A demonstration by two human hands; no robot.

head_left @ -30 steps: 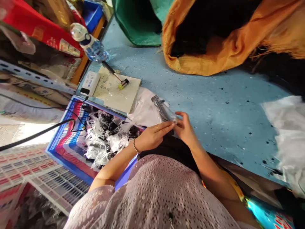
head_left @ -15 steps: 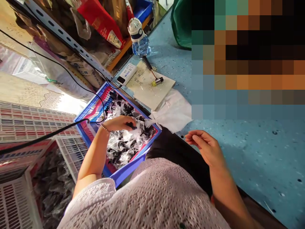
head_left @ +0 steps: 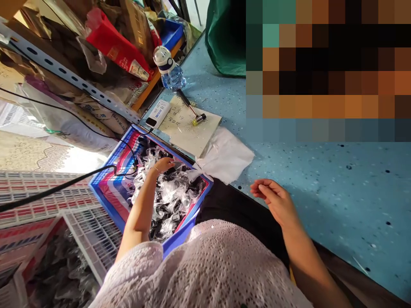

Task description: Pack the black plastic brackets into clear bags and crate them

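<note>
My left hand [head_left: 163, 165], with a beaded bracelet at its wrist, reaches into a blue plastic basket [head_left: 111, 208]. Its fingers are bent together over the small clear plastic bags with black parts [head_left: 171, 191] that fill the basket. What the fingertips hold, if anything, is too small to make out. My right hand [head_left: 274, 197] hovers by the edge of the blue speckled table [head_left: 324, 205]. Its fingers are loosely curved and apart from the thumb, with nothing seen in them. A white cloth-like sheet [head_left: 227, 156] lies between the hands, one corner over the basket rim.
On the table are a small hammer [head_left: 199, 118] on a marked board [head_left: 186, 132], a white device [head_left: 158, 114] and a blue bottle [head_left: 172, 77]. A black cable [head_left: 64, 188] crosses the left side. White crates [head_left: 86, 231] stand low at left.
My left hand has moved farther into the basket, away from the corner near the white sheet. The view has shifted slightly right. My right hand keeps much the same pose.
</note>
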